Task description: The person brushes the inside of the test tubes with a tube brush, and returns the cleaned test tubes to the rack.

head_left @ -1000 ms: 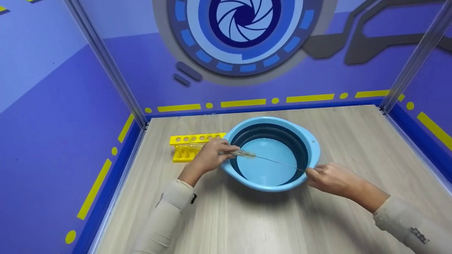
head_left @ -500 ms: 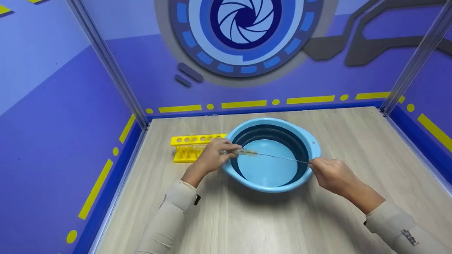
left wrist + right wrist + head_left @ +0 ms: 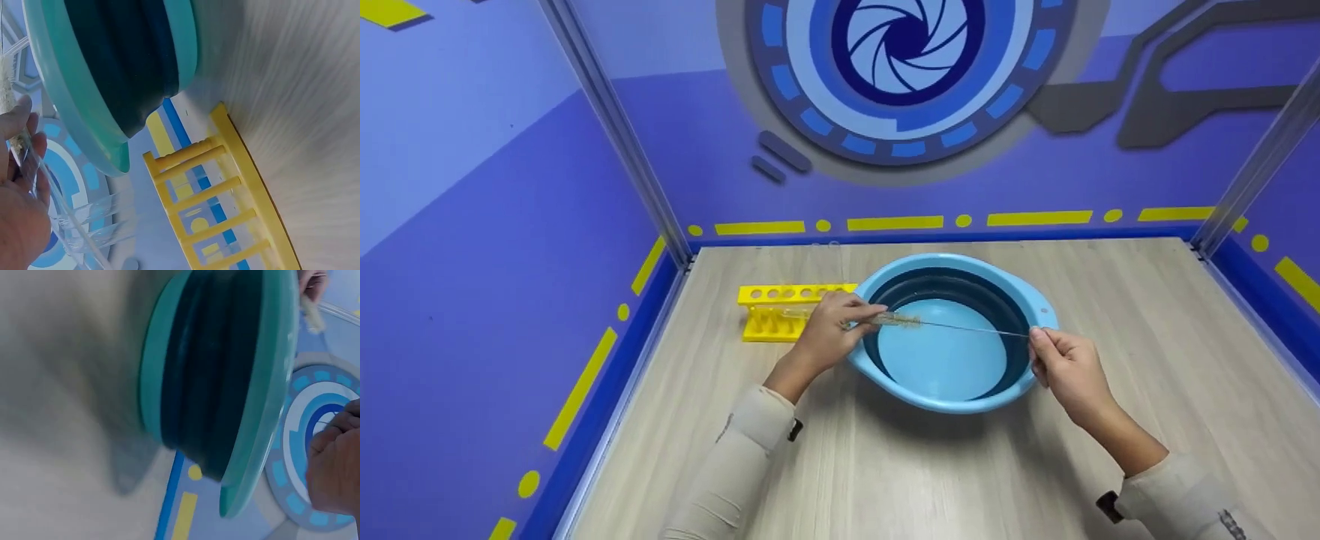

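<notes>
The test tube [image 3: 793, 313] is pinched between the thumb and fingers of the left hand [image 3: 834, 330]; in the head view its length is laid nearly level, with the far end toward 9 o'clock. The bristles of the test-tube brush [image 3: 907, 321] are seen just beside those fingers, at 3 o'clock; how much is held inside the tube cannot be told. The wire is carried on toward 3 o'clock and is clamped at its end by the right hand [image 3: 1072, 367]. Tube and wire are set almost on one line, and on that shared axis any stroke of the brush is judged to depend. The bristles are placed nearer the left hand. The wire is held over the blue basin [image 3: 952, 407]. At 10 o'clock from the left hand, the yellow test-tube rack [image 3: 780, 336] is stood on the bench [image 3: 840, 465].
</notes>
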`<state>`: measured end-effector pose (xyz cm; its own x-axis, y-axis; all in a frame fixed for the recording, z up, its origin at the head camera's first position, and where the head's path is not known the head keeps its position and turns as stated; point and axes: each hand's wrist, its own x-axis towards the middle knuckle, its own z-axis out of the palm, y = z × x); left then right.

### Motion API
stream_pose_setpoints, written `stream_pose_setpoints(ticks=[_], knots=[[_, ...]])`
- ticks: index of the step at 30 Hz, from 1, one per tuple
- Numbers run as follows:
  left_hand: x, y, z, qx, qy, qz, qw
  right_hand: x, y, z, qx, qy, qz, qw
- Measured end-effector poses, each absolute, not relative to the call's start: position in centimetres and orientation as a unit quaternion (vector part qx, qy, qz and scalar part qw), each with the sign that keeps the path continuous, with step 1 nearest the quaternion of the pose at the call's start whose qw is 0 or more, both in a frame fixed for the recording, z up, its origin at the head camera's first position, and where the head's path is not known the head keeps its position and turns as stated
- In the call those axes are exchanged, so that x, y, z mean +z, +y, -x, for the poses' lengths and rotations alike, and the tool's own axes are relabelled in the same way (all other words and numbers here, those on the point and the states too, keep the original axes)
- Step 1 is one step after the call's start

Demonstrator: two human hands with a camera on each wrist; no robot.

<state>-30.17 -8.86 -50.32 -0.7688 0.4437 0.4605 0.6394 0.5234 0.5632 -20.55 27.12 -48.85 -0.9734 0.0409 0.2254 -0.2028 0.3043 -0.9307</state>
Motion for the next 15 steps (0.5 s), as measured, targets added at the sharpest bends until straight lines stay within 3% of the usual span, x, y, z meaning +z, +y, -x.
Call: stream_pose_setpoints(ticks=[7,15], knots=[[-50.5,-8.0,30.2,-0.381,-0.859,0.331,0.084,-49.2,27.8,19.9,0.603,-0.784,-0.069,0.127],[-50.3,-8.9,29.8,-0.373,-0.863,0.331,0.085,-50.4,27.2,20.4,0.561,-0.808,-0.124,0.129]])
